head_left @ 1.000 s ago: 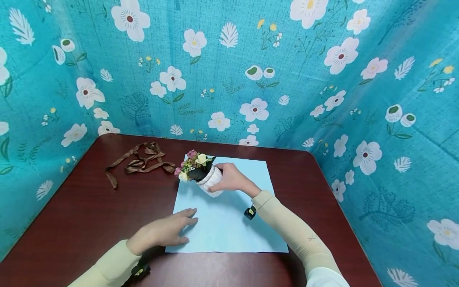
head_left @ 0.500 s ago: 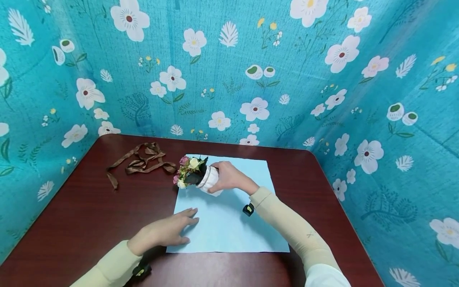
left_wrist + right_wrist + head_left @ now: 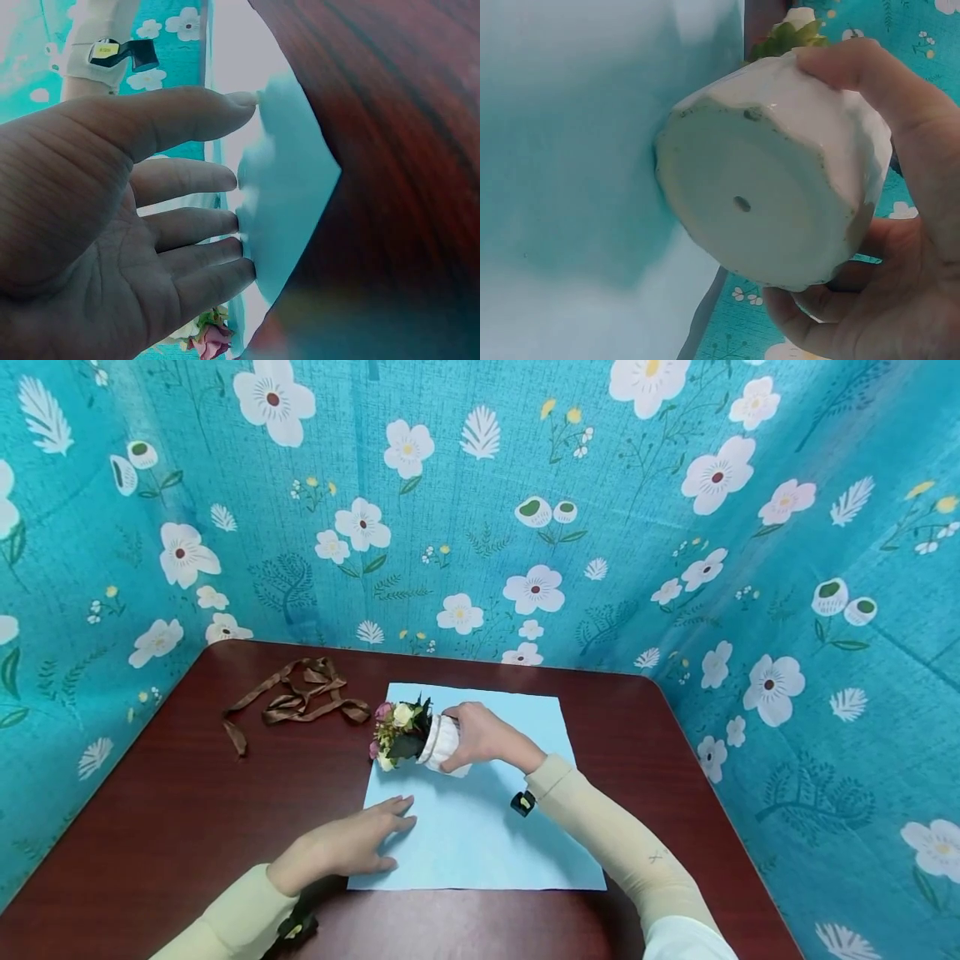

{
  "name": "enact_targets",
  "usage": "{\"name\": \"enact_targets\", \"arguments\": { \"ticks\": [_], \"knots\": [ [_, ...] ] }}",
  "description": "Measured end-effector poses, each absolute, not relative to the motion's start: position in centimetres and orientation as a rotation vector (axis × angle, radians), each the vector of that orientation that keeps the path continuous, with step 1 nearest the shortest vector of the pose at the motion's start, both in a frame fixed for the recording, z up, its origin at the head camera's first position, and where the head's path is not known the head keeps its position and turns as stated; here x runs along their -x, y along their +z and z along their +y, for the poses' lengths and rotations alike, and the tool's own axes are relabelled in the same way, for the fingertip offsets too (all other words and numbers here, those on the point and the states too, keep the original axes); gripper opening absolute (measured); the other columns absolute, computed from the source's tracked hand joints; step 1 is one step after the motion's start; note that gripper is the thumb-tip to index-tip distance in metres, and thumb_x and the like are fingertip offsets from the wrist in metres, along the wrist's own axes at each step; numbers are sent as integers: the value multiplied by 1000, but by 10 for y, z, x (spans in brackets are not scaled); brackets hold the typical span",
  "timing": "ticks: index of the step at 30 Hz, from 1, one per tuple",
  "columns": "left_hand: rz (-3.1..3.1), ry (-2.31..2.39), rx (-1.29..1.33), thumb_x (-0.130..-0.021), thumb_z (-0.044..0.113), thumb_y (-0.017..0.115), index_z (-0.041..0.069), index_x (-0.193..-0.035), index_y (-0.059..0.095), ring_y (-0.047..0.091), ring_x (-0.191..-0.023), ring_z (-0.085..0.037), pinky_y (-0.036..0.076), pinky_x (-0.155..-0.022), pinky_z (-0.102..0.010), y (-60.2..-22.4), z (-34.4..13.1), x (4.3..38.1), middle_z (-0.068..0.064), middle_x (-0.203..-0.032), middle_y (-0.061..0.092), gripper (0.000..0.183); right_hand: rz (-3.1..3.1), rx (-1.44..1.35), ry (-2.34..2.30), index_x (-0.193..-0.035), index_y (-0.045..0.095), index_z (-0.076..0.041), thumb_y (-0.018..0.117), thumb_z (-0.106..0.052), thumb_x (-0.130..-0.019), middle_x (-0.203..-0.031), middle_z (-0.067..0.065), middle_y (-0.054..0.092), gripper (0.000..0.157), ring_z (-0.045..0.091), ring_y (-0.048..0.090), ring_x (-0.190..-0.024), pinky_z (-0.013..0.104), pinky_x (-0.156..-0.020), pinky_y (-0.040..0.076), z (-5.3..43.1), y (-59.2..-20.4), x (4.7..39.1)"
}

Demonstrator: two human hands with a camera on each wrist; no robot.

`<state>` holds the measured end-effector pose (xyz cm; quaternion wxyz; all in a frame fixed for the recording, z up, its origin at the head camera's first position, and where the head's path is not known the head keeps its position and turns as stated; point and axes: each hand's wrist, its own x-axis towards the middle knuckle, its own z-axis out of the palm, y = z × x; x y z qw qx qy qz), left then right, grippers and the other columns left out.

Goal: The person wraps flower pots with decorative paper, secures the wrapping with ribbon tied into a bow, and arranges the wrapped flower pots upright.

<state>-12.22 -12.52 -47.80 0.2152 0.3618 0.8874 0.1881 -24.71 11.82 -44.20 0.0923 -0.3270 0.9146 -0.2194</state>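
Note:
A white flower pot (image 3: 442,745) with pink and cream flowers (image 3: 396,731) lies tipped on its side, flowers toward the left, over the light blue paper (image 3: 480,835). My right hand (image 3: 486,735) grips the pot around its side. In the right wrist view the pot's base (image 3: 739,199) with a small hole faces the camera, thumb on one side and fingers on the other. My left hand (image 3: 352,841) rests with fingers spread on the paper's near left edge; in the left wrist view its fingertips (image 3: 225,221) touch the paper and the palm holds nothing.
A brown ribbon (image 3: 303,693) lies in loose loops on the dark red table (image 3: 225,802), left of the paper. Behind and to the right hangs a blue floral curtain (image 3: 480,527). Black wrist devices (image 3: 523,802) sit on both sleeves.
The pot has turned in my right hand's grip, so its flowers swing down and toward me until it lies nearly level. My left hand stays in place.

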Motion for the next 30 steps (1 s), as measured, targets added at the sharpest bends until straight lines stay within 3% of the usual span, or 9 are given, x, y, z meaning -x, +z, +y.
{"name": "enact_targets", "arguments": {
  "ticks": [16,22,30],
  "knots": [
    [2433,543,-992,-88,17,79,0,-142,58,34,-149,-39,36,-115,-54,-476,-127,121,-22,-160,37,60,2758,954,-540,-101,68,-14,93,-40,-65,-80,-7,63,51,10,57,-68,25,-60,50,113,-443,240],
    [2446,564,-1062,-92,24,77,1,-142,58,35,-148,-39,39,-113,-52,-501,-132,127,-23,-159,38,58,2794,949,-480,-109,69,-9,94,-42,-63,-84,-4,64,62,12,57,-71,25,-61,49,110,-443,235],
    [2447,566,-1047,-89,20,78,0,-142,57,34,-147,-42,36,-114,-56,-494,-130,124,-25,-159,37,61,2835,925,-362,-120,68,-4,95,-44,-62,-87,-1,65,75,13,56,-74,26,-62,48,109,-441,234]
  ]
}}
